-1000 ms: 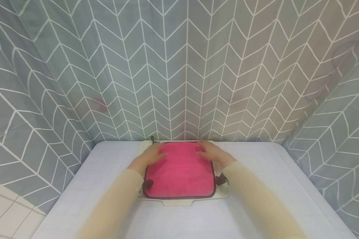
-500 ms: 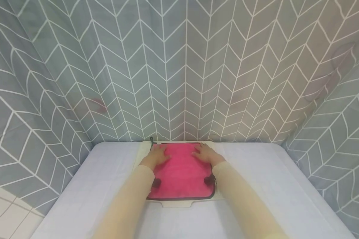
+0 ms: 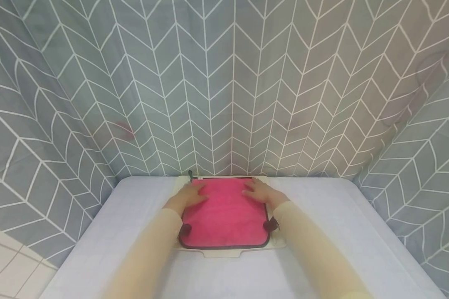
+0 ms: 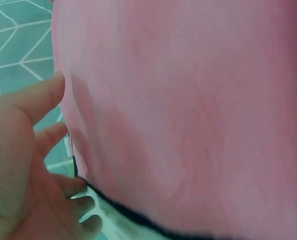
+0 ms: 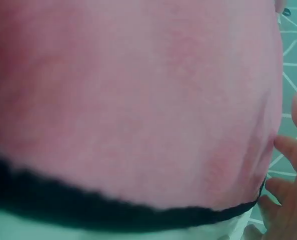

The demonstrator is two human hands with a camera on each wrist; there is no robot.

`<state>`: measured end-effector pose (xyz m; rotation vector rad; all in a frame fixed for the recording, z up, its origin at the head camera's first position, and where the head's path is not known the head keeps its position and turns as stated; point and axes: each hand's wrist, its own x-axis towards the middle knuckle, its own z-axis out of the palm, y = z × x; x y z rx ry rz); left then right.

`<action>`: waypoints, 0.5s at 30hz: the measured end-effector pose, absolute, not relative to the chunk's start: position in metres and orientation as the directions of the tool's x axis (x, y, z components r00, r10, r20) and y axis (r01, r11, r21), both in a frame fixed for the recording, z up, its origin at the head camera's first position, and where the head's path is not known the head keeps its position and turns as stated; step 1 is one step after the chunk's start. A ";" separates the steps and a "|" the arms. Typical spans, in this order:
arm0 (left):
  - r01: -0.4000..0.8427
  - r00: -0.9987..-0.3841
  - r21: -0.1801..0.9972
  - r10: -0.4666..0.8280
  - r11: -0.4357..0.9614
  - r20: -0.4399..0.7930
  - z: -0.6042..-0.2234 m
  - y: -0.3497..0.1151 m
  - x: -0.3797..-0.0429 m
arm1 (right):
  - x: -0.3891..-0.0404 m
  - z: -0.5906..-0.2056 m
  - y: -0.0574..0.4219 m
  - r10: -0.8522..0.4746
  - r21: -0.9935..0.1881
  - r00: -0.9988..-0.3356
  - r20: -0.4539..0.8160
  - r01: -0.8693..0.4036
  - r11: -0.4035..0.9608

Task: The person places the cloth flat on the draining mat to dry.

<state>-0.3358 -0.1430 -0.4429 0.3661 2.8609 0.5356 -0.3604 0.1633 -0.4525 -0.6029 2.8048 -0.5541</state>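
A bright pink cloth (image 3: 224, 216) with a dark edging lies flat over a cream board (image 3: 221, 253), whose rim shows around it. My left hand (image 3: 190, 195) rests on the cloth's far left corner, fingers spread and pointing away. At the far right corner my right hand (image 3: 262, 193) lies in the same way, its fingers extended. In the left wrist view the left fingers (image 4: 48, 100) touch the cloth's side edge and dark border. The right fingers (image 5: 288, 150) meet the opposite edge in the right wrist view. The cloth between the hands looks slightly rippled.
A table with a white cover (image 3: 321, 228) carries the board. Behind and on both sides hangs a grey curtain (image 3: 224, 91) with white chevron lines. White floor tiles (image 3: 11, 261) show at the lower left. A small dark loop (image 3: 190, 173) sticks up at the board's far left corner.
Both hands moved inward over the cloth, then back outward toward its side edges. The cloth and board stayed in place.
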 end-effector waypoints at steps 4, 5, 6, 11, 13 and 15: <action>0.180 -0.936 0.374 0.275 0.910 -0.219 -0.443 -0.151 -0.334 | -0.361 -0.454 0.168 -0.458 -0.352 -0.875 -0.153 -0.385 0.853; 0.172 -0.934 0.372 0.271 0.912 -0.231 -0.443 -0.152 -0.333 | -0.362 -0.455 0.169 -0.455 -0.349 -0.876 -0.158 -0.381 0.856; 0.166 -0.934 0.370 0.267 0.914 -0.239 -0.444 -0.154 -0.332 | -0.361 -0.455 0.170 -0.448 -0.346 -0.879 -0.165 -0.374 0.861; 0.167 -0.940 0.378 0.262 0.911 -0.217 -0.446 -0.163 -0.326 | -0.359 -0.452 0.174 -0.468 -0.381 -0.869 -0.160 -0.383 0.842; 0.171 -0.942 0.392 0.267 0.904 -0.203 -0.447 -0.168 -0.321 | -0.357 -0.449 0.176 -0.494 -0.392 -0.858 -0.141 -0.410 0.824; 0.172 -0.944 0.404 0.267 0.899 -0.193 -0.448 -0.175 -0.317 | -0.352 -0.444 0.179 -0.508 -0.411 -0.854 -0.116 -0.424 0.807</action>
